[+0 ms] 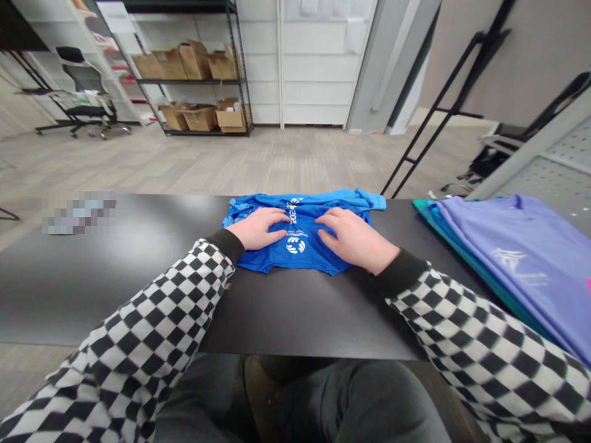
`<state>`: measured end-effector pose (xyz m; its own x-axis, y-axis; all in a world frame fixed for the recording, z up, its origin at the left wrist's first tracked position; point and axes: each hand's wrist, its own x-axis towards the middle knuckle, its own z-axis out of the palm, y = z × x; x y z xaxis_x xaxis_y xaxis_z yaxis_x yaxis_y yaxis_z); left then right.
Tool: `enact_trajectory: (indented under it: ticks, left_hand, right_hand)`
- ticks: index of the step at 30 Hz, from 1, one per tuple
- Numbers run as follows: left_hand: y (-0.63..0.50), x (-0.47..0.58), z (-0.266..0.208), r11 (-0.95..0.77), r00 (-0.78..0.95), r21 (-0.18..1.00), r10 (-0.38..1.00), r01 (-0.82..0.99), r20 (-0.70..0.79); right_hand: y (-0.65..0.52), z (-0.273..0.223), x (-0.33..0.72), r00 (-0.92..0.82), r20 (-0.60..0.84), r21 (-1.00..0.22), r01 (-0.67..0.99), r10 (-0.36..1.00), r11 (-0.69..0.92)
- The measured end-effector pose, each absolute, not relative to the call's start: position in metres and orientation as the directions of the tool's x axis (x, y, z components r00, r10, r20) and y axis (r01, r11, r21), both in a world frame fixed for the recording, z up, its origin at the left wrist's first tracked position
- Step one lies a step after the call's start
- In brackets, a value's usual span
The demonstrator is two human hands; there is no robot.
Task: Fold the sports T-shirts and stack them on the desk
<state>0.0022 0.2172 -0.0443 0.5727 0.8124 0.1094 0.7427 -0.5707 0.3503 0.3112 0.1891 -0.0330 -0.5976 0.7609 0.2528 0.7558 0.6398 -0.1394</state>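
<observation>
A blue T-shirt (300, 261) with white printing lies partly folded on the black table, its lighter blue edge bunched along the far side. My left hand (259, 228) rests on the left part of the shirt, fingers stretched out and pointing inward. On the right part lies my right hand (346, 237), its fingers spread and slightly bent over the fabric. A gap between the two hands shows the round white logo and some lettering. Neither hand grips the cloth.
A stack of shirts, a purple T-shirt (521, 246) on top, lies at the table's right end. A blurred-out item (80, 214) sits at the far left of the black table (295, 320). Beyond are a shelf with cardboard boxes (196, 61) and an office chair (85, 92).
</observation>
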Motion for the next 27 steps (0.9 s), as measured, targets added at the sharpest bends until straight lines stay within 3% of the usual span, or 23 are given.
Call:
enact_trajectory:
  ticks: [4, 7, 14, 16, 19, 22, 24, 25, 27]
  left_hand:
    - [0.228, -0.016, -0.049, -0.363, 0.384, 0.273, 0.923, 0.891, -0.027]
    - [0.234, -0.032, -0.048, -0.257, 0.270, 0.196, 0.962, 0.946, -0.045]
    - [0.224, -0.046, -0.023, 0.205, -0.207, -0.038, 0.978, 0.978, -0.033]
    - [0.215, -0.039, -0.011, 0.178, -0.183, -0.077, 0.981, 0.981, -0.068]
    - [0.194, -0.010, 0.002, -0.028, 0.018, -0.081, 0.992, 0.996, -0.123]
    - [0.163, 0.031, 0.005, -0.314, 0.325, 0.096, 0.935, 0.945, -0.143]
    - [0.141, 0.056, 0.001, -0.427, 0.530, 0.389, 0.822, 0.816, -0.209]
    - [0.130, 0.066, -0.001, -0.408, 0.626, 0.563, 0.732, 0.719, -0.268]
    - [0.115, 0.078, -0.005, -0.214, 0.797, 0.839, 0.491, 0.501, -0.351]
  right_hand:
    - [0.170, -0.039, 0.295, -0.654, 0.121, -0.148, 0.732, 0.747, 0.665]
    - [0.168, -0.041, 0.294, -0.675, 0.068, -0.192, 0.713, 0.734, 0.674]
    - [0.176, -0.037, 0.302, -0.741, 0.129, -0.268, 0.614, 0.659, 0.742]
    - [0.179, -0.038, 0.303, -0.717, 0.151, -0.261, 0.635, 0.680, 0.727]
    - [0.183, -0.037, 0.304, -0.632, 0.237, -0.231, 0.701, 0.738, 0.674]
    - [0.184, -0.034, 0.303, -0.562, 0.335, -0.233, 0.729, 0.757, 0.644]
    - [0.184, -0.034, 0.303, -0.571, 0.340, -0.252, 0.710, 0.747, 0.657]
    - [0.184, -0.035, 0.303, -0.597, 0.320, -0.258, 0.692, 0.736, 0.674]
    - [0.186, -0.041, 0.304, -0.659, 0.259, -0.252, 0.659, 0.706, 0.708]
